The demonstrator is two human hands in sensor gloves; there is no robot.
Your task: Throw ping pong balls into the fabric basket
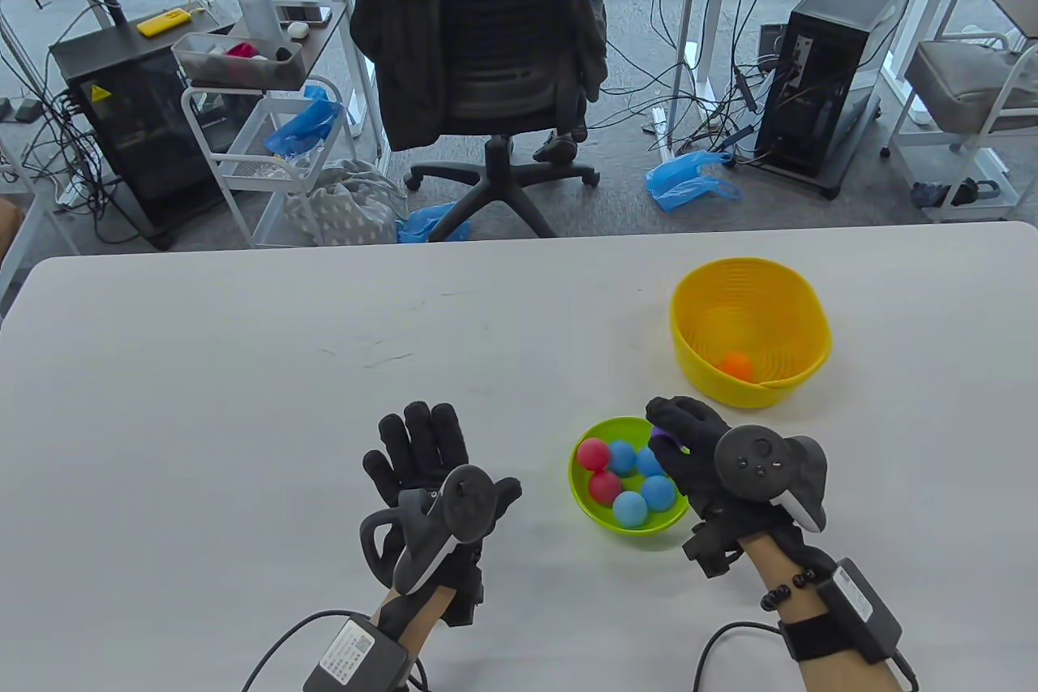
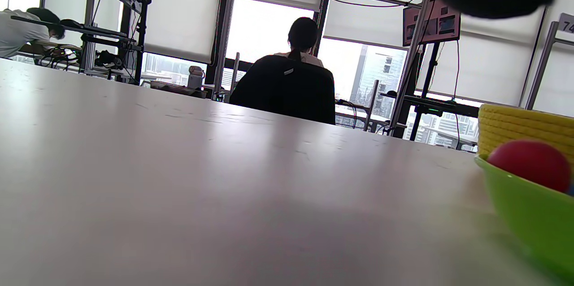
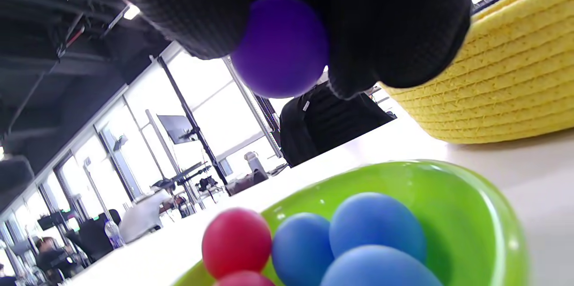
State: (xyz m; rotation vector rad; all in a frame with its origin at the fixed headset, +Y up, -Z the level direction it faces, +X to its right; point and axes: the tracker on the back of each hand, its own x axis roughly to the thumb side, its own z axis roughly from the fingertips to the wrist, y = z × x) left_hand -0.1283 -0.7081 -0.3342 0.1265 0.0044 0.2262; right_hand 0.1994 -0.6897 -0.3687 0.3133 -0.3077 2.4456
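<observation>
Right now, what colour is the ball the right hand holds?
Purple ball; clearest in the right wrist view.

Our left hand (image 1: 430, 473) lies flat, fingers (image 1: 422, 432) spread forward. Our right hand (image 1: 705, 457) is raised, its fingers (image 3: 394, 30) curled and pinched together.
</observation>
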